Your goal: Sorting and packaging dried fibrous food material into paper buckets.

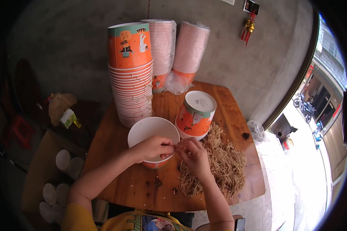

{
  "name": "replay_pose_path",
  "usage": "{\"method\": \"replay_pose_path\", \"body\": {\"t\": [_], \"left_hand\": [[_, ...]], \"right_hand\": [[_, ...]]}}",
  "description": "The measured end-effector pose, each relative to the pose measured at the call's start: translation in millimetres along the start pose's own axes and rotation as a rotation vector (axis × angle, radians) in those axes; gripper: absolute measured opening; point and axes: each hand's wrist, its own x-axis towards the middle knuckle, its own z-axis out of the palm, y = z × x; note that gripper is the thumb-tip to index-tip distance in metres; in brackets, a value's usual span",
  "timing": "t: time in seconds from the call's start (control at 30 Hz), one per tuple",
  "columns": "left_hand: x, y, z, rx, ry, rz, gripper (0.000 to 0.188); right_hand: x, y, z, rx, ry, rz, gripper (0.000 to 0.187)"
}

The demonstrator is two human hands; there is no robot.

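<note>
A white-lined paper bucket (147,129) stands upright on the wooden table in front of me, its orange outside showing low at the front. My left hand (157,148) is over its mouth with the fingers pinched together. At the bucket's right rim my right hand (192,154) is closed too, fingertips meeting those of the left. Whatever they pinch is too small to make out. Right beside my right hand lies a heap of thin brown cords (225,167). Behind it, an orange and green paper bucket (196,118) sits upside down over another one.
A tall stack of paper buckets (131,90) rises at the table's back left. Two plastic-wrapped stacks (162,46) stand behind it, near the grey wall. At lower left a cardboard box (38,169) holds several white round-ended things. A doorway opens on the right.
</note>
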Motion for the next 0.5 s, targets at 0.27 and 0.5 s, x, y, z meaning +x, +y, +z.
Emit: {"method": "replay_pose_path", "body": {"t": [0.27,0.5], "left_hand": [[3.7,-2.9,-2.5,-0.32,0.017,-0.091,0.012],[-3.1,1.0,1.4,-0.6,-0.015,-0.192,0.015]], "right_hand": [[-10.2,-14.8,19.3,-0.241,0.207,-0.007,0.013],[-20.2,-19.3,38.7,-0.157,0.297,-0.044,0.01]]}}
